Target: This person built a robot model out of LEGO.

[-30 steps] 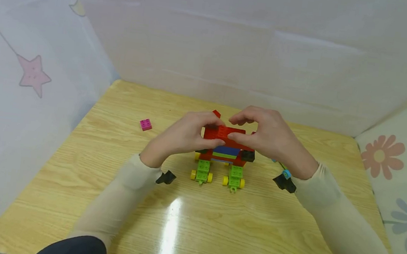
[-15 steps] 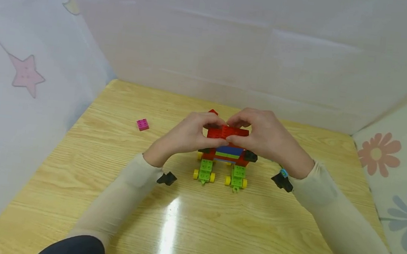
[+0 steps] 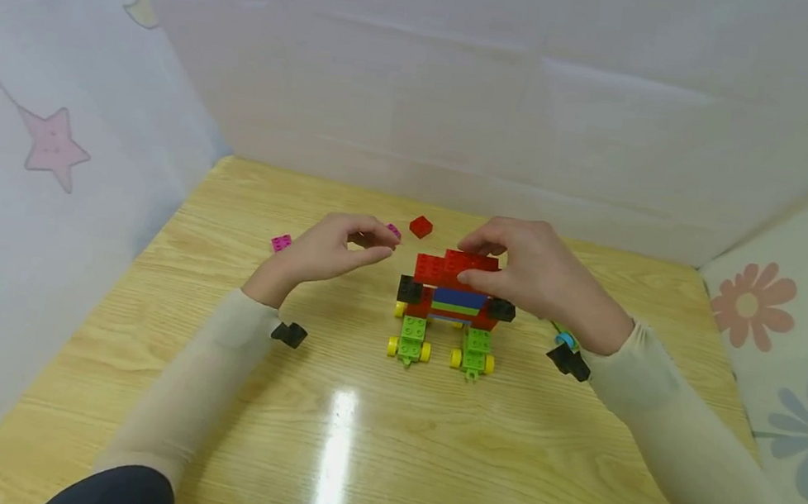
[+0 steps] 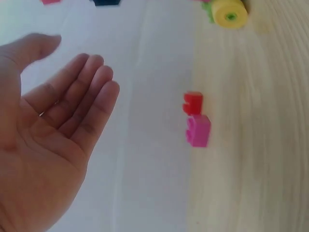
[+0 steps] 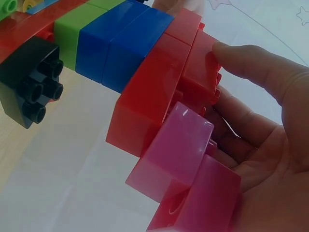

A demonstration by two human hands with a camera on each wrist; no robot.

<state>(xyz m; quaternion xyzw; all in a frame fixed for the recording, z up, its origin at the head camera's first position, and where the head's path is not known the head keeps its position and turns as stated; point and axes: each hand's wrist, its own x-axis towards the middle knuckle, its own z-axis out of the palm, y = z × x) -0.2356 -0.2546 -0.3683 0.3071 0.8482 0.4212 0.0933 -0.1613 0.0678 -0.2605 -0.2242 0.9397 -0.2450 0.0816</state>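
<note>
A toy building-brick vehicle stands on the table, with blue bricks (image 3: 460, 298) in its body and green wheeled bases (image 3: 413, 334) below. My right hand (image 3: 532, 271) pinches a red brick (image 5: 202, 65) on its top, the thumb on the near face and fingers behind. Two pink bricks (image 5: 176, 147) sit at that end, near the palm. Black bricks (image 3: 410, 289) jut from both sides. My left hand (image 3: 332, 252) is off to the left, apart from the vehicle; its fingers are loosely bent and nothing lies in its palm (image 4: 43, 150).
Behind the vehicle lie a loose red brick (image 3: 420, 226) and a pink brick (image 3: 393, 231) on the wooden table (image 3: 411, 452). Another pink brick (image 3: 281, 243) is at the left. A blue and green piece (image 3: 565, 338) shows partly beside the right wrist. A pale cloth wall rises behind.
My left hand has let go of the vehicle's top and moved left, uncovering red bricks and the left black brick. My right hand has closed in on the red brick on top.
</note>
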